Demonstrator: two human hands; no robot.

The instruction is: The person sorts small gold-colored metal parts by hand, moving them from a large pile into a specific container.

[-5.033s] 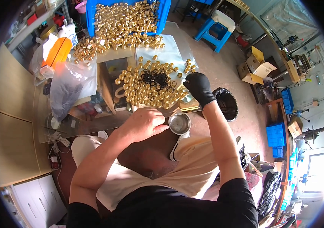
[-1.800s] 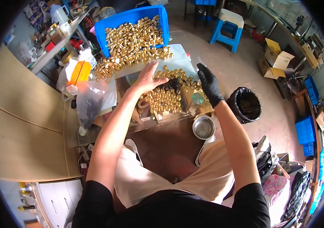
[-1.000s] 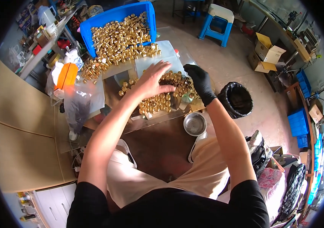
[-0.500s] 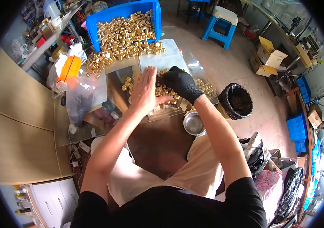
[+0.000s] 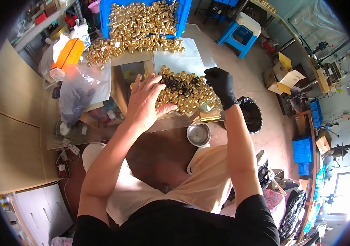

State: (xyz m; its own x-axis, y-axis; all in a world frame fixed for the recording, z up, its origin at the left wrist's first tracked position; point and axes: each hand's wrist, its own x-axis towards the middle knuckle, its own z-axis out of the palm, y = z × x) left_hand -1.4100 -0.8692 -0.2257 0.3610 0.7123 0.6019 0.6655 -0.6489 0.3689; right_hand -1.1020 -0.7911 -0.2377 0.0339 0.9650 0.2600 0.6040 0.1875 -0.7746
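A heap of small gold-coloured metal caps (image 5: 185,91), with some dark pieces near its top, lies on the worktable in front of me. My bare left hand (image 5: 145,101) rests flat on the heap's left side, fingers spread, holding nothing. My right hand (image 5: 221,84), in a black glove, reaches over the heap's right edge with its fingers curled down; what it touches is hidden. A small round steel bowl (image 5: 198,134) sits on my lap just below the table edge.
A blue crate (image 5: 142,16) full of the same gold caps spills onto the table at the back. Clear plastic bags (image 5: 74,96) and an orange bottle (image 5: 67,53) lie left. A black bin (image 5: 252,115), a blue stool (image 5: 242,33) and cardboard boxes (image 5: 281,80) stand right.
My hands were close together over the heap half a second ago; now they are apart, the left on the heap's left side, the gloved right at its right edge.
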